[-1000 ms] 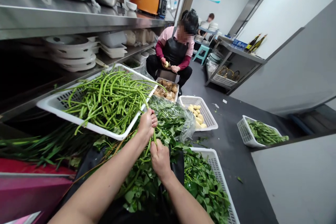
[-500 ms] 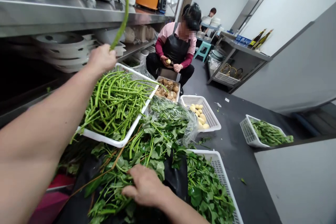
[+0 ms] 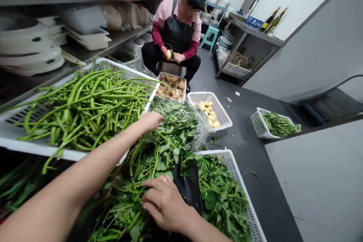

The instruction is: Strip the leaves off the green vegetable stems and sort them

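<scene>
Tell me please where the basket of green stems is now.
In the head view, the basket of green stems is at left, beside the metal shelf and near the left hand.

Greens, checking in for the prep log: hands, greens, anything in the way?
Left hand beside white basket, grip unclear. Right hand open at loose greens. Stems heaped in basket. Clear plastic bag partly covers farther greens.

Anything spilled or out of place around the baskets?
Yes: a green scrap and a white scrap lie loose on the floor, outside any basket, and a green stem droops over the stem basket's rim.
</scene>
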Action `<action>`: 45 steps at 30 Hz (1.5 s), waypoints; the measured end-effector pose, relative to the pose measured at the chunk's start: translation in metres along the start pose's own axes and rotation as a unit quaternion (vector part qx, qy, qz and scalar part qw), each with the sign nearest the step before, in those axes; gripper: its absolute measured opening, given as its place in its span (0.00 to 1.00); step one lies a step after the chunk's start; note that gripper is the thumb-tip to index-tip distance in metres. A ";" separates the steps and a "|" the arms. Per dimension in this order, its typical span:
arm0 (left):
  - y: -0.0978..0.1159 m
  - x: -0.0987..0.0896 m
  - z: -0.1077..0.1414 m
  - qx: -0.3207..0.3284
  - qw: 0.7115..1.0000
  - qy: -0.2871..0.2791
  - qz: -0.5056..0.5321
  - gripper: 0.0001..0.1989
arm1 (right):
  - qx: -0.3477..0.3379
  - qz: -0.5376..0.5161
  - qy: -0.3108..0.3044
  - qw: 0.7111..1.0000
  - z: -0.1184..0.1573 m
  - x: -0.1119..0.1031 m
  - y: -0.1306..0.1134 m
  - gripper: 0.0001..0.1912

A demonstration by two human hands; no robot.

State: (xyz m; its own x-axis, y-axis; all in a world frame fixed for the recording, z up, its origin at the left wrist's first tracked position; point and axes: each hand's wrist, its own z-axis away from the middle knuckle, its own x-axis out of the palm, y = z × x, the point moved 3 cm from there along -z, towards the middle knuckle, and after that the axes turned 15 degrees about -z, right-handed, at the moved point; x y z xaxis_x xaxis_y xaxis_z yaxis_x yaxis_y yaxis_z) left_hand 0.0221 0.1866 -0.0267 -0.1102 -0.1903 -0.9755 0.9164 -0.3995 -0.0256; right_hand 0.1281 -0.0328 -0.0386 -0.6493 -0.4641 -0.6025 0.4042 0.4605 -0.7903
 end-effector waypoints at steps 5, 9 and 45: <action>0.029 0.053 -0.015 0.021 0.992 -0.106 -0.071 0.11 | 0.014 -0.065 0.048 0.997 0.023 -0.010 0.012 0.09; 0.018 0.036 -0.002 -0.003 0.990 -0.087 -0.108 0.11 | 0.064 -0.110 0.170 0.977 0.050 -0.032 0.030 0.10; 0.023 -0.060 0.186 -0.146 0.936 0.258 0.190 0.16 | 0.066 -0.414 0.501 0.757 0.026 -0.163 0.060 0.18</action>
State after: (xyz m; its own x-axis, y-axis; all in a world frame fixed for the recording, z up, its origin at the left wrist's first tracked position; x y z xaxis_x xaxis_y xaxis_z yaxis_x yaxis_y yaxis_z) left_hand -0.0215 0.0217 0.0715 0.3770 0.2195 -0.8998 0.9259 -0.1154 0.3598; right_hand 0.2750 0.0509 0.0098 -0.8512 0.2844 0.4412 -0.3917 0.2152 -0.8946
